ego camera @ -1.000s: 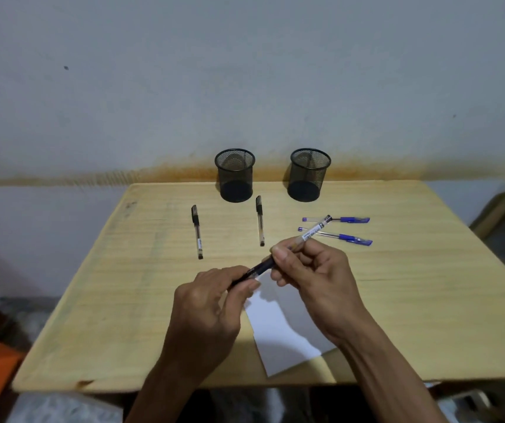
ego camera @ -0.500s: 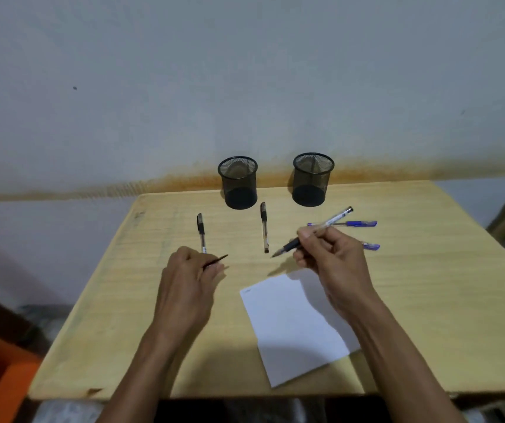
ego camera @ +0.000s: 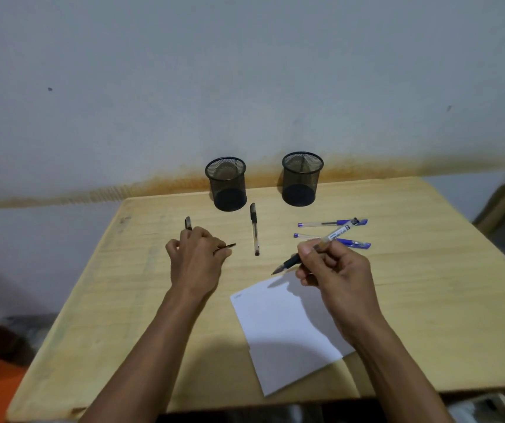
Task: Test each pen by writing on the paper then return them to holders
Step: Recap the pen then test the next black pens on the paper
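One wooden table (ego camera: 428,300) is seen, bearing one white sheet of paper (ego camera: 281,331) at its near edge. Two black mesh holders stand at the far edge, the left holder (ego camera: 226,184) and the right holder (ego camera: 301,180). Five pens are counted. An uncapped pen (ego camera: 315,247) is gripped in the right hand (ego camera: 333,279), its tip held just above the paper's far corner. Its cap (ego camera: 225,248) is pinched in the left hand (ego camera: 194,259). Two black pens (ego camera: 255,228) and two blue pens (ego camera: 330,223) lie between.
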